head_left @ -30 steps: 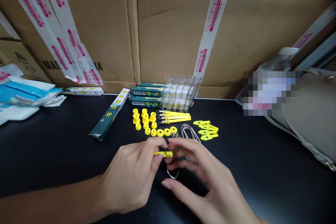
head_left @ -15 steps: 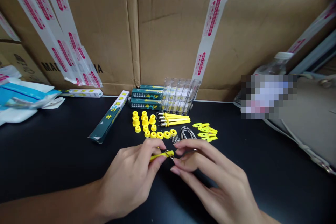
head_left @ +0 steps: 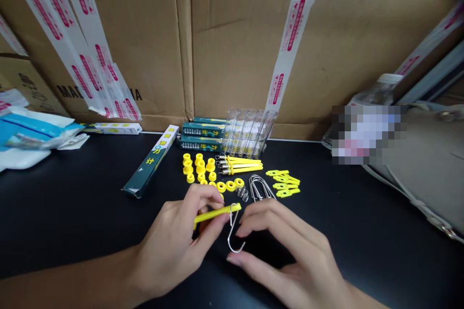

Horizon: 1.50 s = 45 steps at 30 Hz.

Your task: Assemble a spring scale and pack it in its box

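Note:
Between its thumb and fingers, my left hand (head_left: 177,241) pinches a slim yellow plastic rod (head_left: 214,213). A bent silver wire hook (head_left: 229,237) hangs from the rod's right end, its curved tip low down. Around the hook, my right hand (head_left: 297,244) has its thumb and fingers spread, with the thumb tip just below the curve. Whether the thumb touches the wire I cannot tell. Behind the hands lie more wire hooks (head_left: 259,186), small springs (head_left: 242,194) and several yellow rings (head_left: 230,186).
Yellow collars (head_left: 187,167), yellow rods with metal ends (head_left: 244,166) and flat yellow pieces (head_left: 288,193) lie on the black table. Clear tubes (head_left: 250,130), green boxes (head_left: 200,143) and a long box (head_left: 154,159) are behind. A bottle (head_left: 386,89) and grey bag (head_left: 435,169) stand right.
The wire hook now hangs down from the rod's end. My right hand's fingers have spread apart from it, and more of the rod shows in my left hand.

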Motion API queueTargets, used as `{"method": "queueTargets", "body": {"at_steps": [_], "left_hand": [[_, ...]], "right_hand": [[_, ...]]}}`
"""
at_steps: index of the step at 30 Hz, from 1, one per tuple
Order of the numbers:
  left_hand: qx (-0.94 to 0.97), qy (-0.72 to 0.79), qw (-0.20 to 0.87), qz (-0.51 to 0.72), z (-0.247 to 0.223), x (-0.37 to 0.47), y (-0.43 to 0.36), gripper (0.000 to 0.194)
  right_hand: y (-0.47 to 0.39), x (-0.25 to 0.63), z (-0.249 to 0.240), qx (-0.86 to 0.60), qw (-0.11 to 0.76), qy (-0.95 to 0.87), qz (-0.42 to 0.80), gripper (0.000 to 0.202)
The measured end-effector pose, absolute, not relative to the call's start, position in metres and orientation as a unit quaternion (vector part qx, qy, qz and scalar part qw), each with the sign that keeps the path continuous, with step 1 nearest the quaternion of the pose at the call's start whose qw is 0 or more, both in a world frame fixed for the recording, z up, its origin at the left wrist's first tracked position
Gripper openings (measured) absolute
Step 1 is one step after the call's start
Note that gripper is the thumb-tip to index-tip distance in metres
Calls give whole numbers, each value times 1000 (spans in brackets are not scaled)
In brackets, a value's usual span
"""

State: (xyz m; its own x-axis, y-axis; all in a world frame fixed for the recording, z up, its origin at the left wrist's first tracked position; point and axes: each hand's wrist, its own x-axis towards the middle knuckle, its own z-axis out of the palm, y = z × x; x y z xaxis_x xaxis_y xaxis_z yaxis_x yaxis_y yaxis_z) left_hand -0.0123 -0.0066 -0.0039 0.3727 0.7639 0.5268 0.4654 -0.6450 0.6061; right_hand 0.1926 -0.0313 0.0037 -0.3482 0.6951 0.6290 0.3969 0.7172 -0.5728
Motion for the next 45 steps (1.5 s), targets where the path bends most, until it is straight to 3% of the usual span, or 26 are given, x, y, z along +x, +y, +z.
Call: {"method": "queueTargets", "body": {"at_steps": [10, 18, 35, 45], "left_hand": [[822, 369, 169, 401, -5, -13, -6, 26], [835, 345, 160, 398, 2, -13, -7, 24], [827, 354, 133, 416, 0, -12, -1, 20], [803, 403, 161, 408, 2, -10, -2, 13]], "right_hand": [[-29, 191, -3, -412, 420, -773, 236, 32], [-29, 192, 1, -408, 415, -767, 270, 7], [-15, 209, 2, -381, 445, -808, 61, 14], [-13, 216, 6, -400, 448, -781, 170, 9]]}}
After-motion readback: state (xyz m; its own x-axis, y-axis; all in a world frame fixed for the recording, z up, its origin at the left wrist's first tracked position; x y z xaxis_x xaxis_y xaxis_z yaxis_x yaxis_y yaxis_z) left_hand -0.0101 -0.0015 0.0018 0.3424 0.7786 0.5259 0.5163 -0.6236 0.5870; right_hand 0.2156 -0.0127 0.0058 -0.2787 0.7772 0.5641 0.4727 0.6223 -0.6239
